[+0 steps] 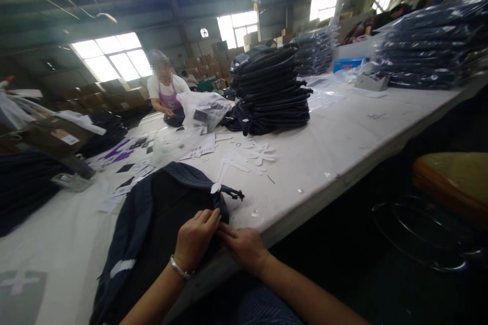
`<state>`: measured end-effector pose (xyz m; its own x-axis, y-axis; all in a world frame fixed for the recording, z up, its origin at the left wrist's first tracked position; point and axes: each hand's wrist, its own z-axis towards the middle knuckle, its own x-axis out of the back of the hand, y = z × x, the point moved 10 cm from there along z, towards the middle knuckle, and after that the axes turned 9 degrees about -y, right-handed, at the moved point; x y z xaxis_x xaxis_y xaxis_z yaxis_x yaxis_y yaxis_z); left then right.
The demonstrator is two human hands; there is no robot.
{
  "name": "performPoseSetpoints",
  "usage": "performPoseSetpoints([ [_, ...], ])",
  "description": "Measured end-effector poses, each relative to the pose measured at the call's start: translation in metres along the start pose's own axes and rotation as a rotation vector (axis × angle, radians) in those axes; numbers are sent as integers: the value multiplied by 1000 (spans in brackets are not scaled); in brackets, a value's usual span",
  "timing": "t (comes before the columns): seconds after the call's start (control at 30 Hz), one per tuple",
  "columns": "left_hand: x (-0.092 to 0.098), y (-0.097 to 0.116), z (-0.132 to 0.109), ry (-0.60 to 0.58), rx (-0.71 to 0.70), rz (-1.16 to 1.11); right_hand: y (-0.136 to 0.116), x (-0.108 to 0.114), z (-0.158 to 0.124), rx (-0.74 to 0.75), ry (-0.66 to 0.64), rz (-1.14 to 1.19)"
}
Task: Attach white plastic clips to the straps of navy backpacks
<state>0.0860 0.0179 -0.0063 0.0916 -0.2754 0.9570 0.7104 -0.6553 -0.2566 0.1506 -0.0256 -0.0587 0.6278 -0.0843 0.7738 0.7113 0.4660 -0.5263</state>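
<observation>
A dark navy backpack (168,208) lies on the white table at its near edge, straps facing up. My left hand (196,238), with a silver bangle at the wrist, pinches the backpack's right edge. Right beside it, the fingers of my right hand (244,249) are closed on the same edge, thumb and fingertips nearly touching the left hand. A white tag (216,187) hangs by the strap, near a black buckle end (238,194). What exactly lies between my fingertips is hidden.
A tall stack of dark backpacks (270,91) stands mid-table, with white paper strips (247,155) before it. Plastic-wrapped bags (427,45) are piled at the right rear. A person in an apron (168,92) works across the table (328,147). A stool (453,177) stands at right.
</observation>
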Motion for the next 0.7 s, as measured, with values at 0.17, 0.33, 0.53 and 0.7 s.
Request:
performPoseSetpoints([
  [0.17,-6,9,-4,43,19,-111,-2,-5,-1,-49,39,-22],
  [0.33,-26,-13,-18,48,210,-467,16,-7,-7,-152,36,-46],
  [0.53,-50,-44,-25,11,394,-990,37,16,-7,-237,209,52],
  [0.7,-42,-49,-25,22,323,-1159,41,15,24,-187,130,-99],
])
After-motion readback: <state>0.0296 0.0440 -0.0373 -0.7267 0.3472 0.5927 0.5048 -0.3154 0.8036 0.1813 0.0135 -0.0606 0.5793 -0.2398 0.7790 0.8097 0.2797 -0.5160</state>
